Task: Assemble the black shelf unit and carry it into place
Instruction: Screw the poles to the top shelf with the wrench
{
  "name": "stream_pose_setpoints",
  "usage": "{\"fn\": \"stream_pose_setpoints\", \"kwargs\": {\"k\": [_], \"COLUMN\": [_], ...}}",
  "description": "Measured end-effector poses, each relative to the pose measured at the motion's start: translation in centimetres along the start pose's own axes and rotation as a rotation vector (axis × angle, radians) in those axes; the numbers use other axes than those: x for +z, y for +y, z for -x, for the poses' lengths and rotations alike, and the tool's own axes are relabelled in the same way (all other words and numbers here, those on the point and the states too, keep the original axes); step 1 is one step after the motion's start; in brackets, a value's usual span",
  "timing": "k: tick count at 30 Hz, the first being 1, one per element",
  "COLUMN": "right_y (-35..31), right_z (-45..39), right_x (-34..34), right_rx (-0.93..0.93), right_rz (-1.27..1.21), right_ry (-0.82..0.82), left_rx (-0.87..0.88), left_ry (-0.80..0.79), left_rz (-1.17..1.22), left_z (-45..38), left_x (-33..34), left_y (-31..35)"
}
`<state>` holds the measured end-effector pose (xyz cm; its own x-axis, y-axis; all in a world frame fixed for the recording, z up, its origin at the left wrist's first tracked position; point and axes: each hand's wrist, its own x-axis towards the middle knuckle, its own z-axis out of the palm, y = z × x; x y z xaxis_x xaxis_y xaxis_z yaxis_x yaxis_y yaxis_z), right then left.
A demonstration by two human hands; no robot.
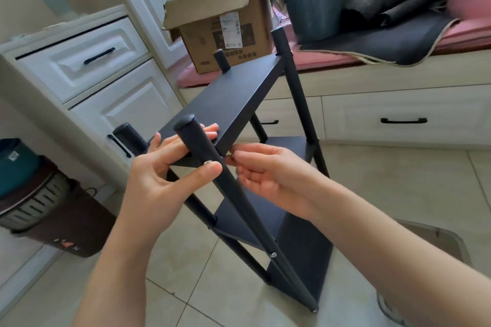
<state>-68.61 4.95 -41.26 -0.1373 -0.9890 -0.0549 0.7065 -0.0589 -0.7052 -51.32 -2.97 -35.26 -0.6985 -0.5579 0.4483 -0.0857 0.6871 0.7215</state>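
Observation:
The black shelf unit (233, 93) stands on the tile floor with three flat shelves between four round posts. My left hand (159, 167) clamps the near post (239, 207) at the top shelf's corner: its fingers lie on the shelf top and its thumb presses a silver screw (207, 164) against the post. My right hand (265, 175) is just right of that post, its fingertips pinching a small metal fastener (232, 155) under the shelf corner. A second screw (272, 255) sits lower on the same post.
An open cardboard box (225, 21) and a grey bucket (310, 0) stand on the pink-cushioned bench behind the shelf. A white drawer cabinet (87, 61) is at the left, with a basket (32, 202) on the floor below it. Bench drawers (398, 119) run along the right.

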Motion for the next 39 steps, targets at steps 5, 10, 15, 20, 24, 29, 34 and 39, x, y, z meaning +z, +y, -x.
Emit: {"fn": "stream_pose_setpoints", "kwargs": {"k": [5, 10, 15, 20, 24, 29, 34, 39], "right_y": [0.9, 1.6, 2.5, 2.5, 3.0, 3.0, 3.6, 3.7], "right_z": [-3.2, -5.9, -7.5, -8.6, -9.3, -9.6, -9.6, -9.7], "right_x": [0.8, 1.5, 2.2, 2.4, 2.6, 3.2, 3.1, 2.7], "right_rx": [-0.009, 0.006, 0.012, 0.01, 0.014, -0.023, -0.012, -0.028], "right_rz": [0.08, 0.125, -0.037, -0.123, -0.121, -0.102, -0.109, -0.136], "right_ry": [-0.179, -0.283, -0.333, -0.35, -0.362, -0.355, -0.382, -0.427], "left_rx": [-0.045, -0.075, -0.119, -0.159, -0.151, -0.143, -0.138, -0.135], "left_ry": [0.01, -0.006, 0.023, 0.07, 0.114, 0.166, 0.21, 0.22], "left_rz": [0.033, 0.066, 0.122, 0.112, 0.116, 0.181, 0.193, 0.18], "left_z": [-0.5, -0.9, -1.0, -1.3, -0.8, -0.9, -0.6, -0.6], "left_x": [-1.2, -2.6, -3.3, -2.7, -2.3, -1.0, -0.6, -0.7], "left_y": [-1.5, -2.7, -3.2, -2.5, -2.7, -2.3, -2.3, -2.5]}}
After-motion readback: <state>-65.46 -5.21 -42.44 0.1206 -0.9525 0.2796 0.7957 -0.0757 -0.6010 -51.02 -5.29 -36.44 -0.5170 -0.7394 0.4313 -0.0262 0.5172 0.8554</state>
